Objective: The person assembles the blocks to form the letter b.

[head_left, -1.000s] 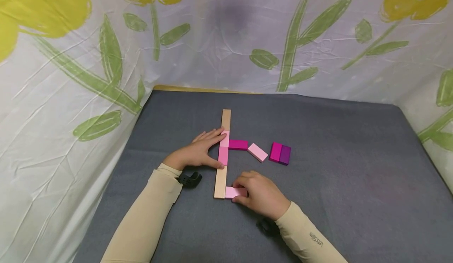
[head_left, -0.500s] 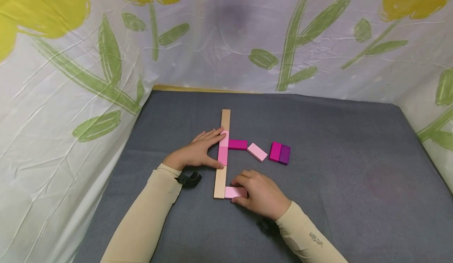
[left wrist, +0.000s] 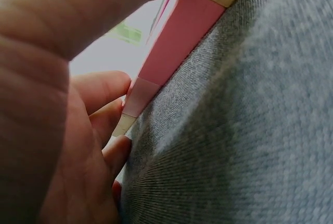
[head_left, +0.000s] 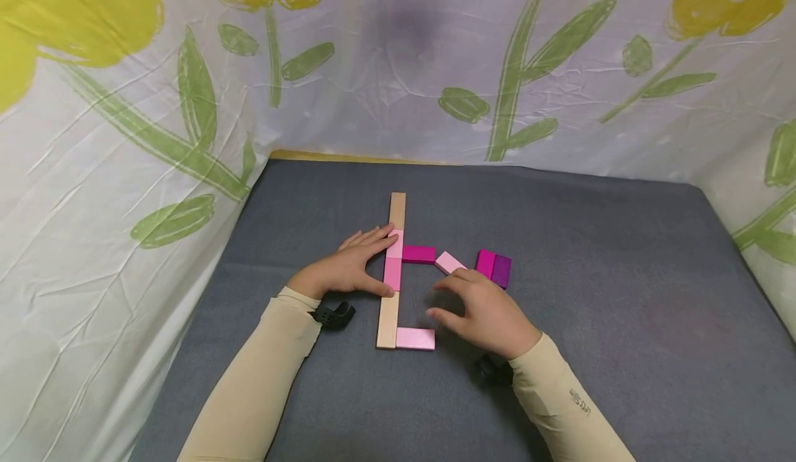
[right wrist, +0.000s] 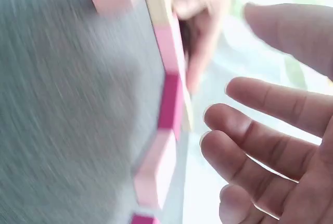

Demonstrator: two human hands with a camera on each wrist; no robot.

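A row of wooden blocks runs away from me: a plain block [head_left: 398, 210] at the far end, a light pink block [head_left: 398, 246], a pink block [head_left: 392, 273] and a plain block [head_left: 387, 324] nearest. My left hand [head_left: 348, 265] rests along the row's left side, fingers extended, fingertips and thumb touching it. At the near end, a pale pink block [head_left: 415, 338] juts right, against the row. A magenta block [head_left: 419, 254] juts right farther up. My right hand [head_left: 491, 313] hovers with loosely bent, parted fingers and holds nothing. Under its fingertips lies a slanted pale pink block [head_left: 449, 262], partly hidden.
Right of the slanted block, a magenta block [head_left: 485, 262] and a purple block [head_left: 502, 271] lie side by side, partly covered by my right hand. Grey cloth [head_left: 609, 296] covers the table. A white sheet with painted flowers [head_left: 385, 68] hangs behind.
My right hand has let go of the near pale pink block and moved up and to the right, toward the slanted block. That near block and my left hand have stayed in place.
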